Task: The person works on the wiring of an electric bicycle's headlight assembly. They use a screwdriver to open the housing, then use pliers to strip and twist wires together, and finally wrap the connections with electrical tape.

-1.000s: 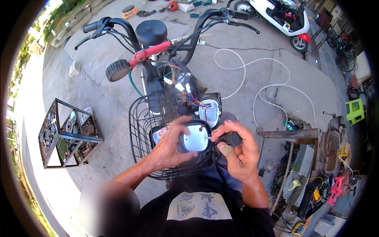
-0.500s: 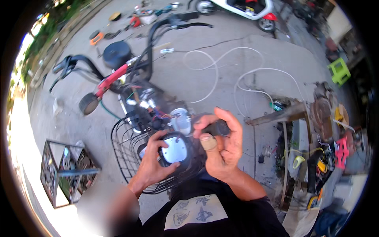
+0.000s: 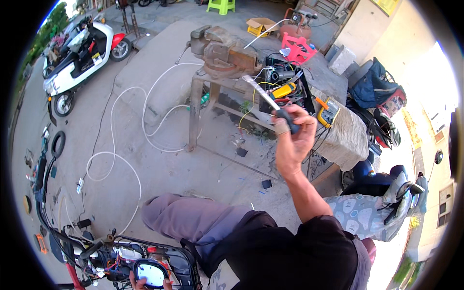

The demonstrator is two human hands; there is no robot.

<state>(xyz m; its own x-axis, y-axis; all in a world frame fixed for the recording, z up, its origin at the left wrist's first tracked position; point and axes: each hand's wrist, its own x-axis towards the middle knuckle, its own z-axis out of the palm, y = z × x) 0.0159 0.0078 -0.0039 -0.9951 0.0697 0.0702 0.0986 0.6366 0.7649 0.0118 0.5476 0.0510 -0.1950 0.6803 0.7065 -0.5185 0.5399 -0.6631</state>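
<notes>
My right hand (image 3: pixel 296 145) is raised toward the bench, closed round the dark handle of a tool with a long, pale blade-like shaft (image 3: pixel 265 95). Its tip points up and left, in front of the rusty vise. At the lower edge, the fingers of my left hand (image 3: pixel 137 281) grip a black-rimmed housing with a white back plate (image 3: pixel 152 273). Most of that hand is cut off by the picture's edge. The housing sits over the front of a scooter, among its exposed coloured wires (image 3: pixel 116 258) and black basket (image 3: pixel 193 263).
A rusty vise (image 3: pixel 229 58) stands on a metal-legged bench. Beside it a black crate (image 3: pixel 297 92) holds tools, near a yellow multimeter (image 3: pixel 328 112). A pink stool (image 3: pixel 296 47) is behind. White hose (image 3: pixel 113 140) loops over the ground; a white scooter (image 3: pixel 82 67) stands far left.
My view has swung right toward the bench. My right hand has moved away from the scooter with the dark-handled tool, whose pale shaft now shows. My left hand stays on the housing.
</notes>
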